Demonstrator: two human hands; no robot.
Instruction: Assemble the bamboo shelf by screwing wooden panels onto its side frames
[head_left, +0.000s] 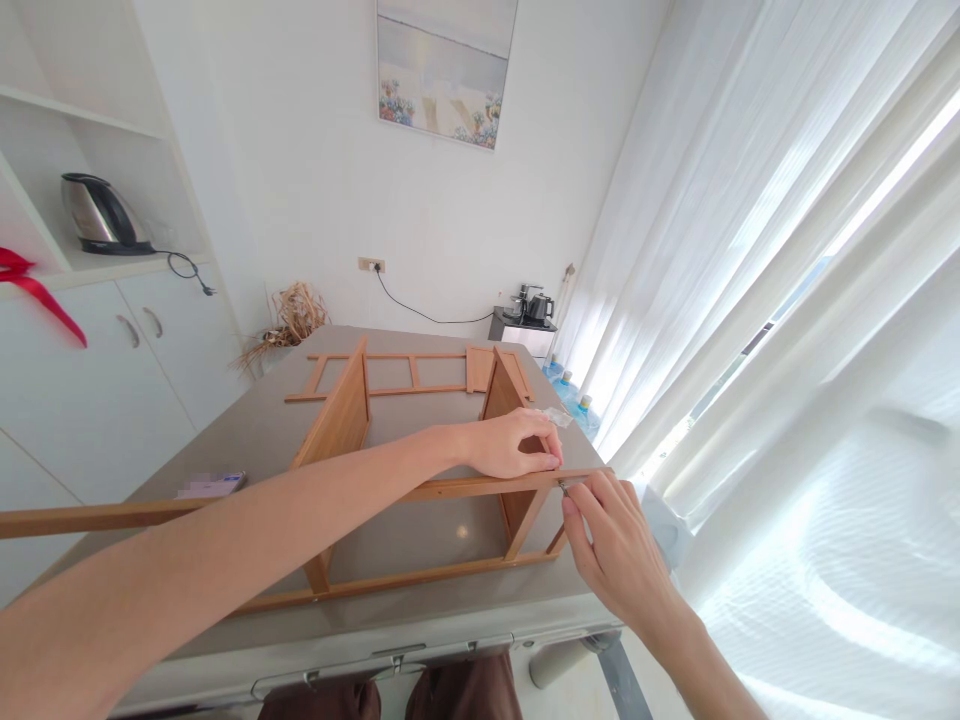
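Two hands on one wooden frame (435, 573), set on grey table (259, 430). Rests left hand (510, 447) on top rail (465, 488) near its end, fingers bent; can't tell if clamping. Pinches small metal piece (563, 486) at rail with thumb and fingers of right hand (615, 535). Looks stiff, fairly light, maybe wobbly; best held by rails near joints, not by flat panels (517, 512).

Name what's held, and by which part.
Right hand pinches a small metal piece, grip point unclear; left hand touches the wooden rail near its right end, hold uncertain.
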